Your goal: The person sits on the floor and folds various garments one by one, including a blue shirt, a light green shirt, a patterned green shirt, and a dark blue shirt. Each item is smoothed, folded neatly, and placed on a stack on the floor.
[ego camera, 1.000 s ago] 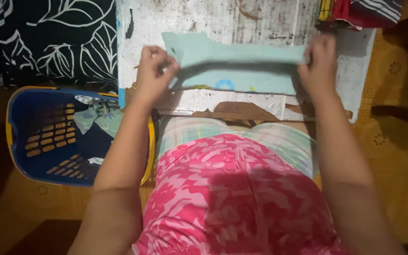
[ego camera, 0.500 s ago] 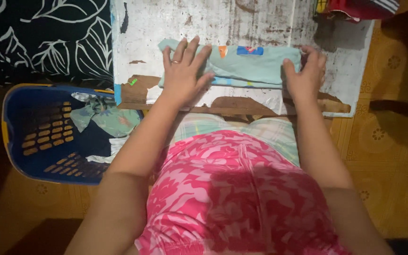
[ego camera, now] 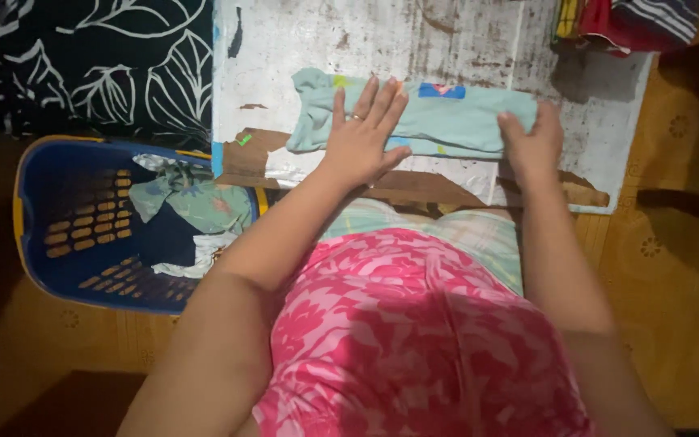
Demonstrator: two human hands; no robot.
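Nearest, at about 9 o'clock from the person's pink-clad body, a blue laundry basket sits on the floor with a few crumpled clothes in it. Further out, both hands rest on a pale green folded cloth lying lengthwise on the worn white desk. The left hand lies flat, fingers spread, pressing the cloth's middle; the right hand sits at the cloth's 3 o'clock end, fingers curled over the edge, seemingly pinching it. This looks like the smoothing stage of a fold; the next move likely calls for bringing one end across. Farthest, at 1 o'clock, striped folded clothes sit stacked.
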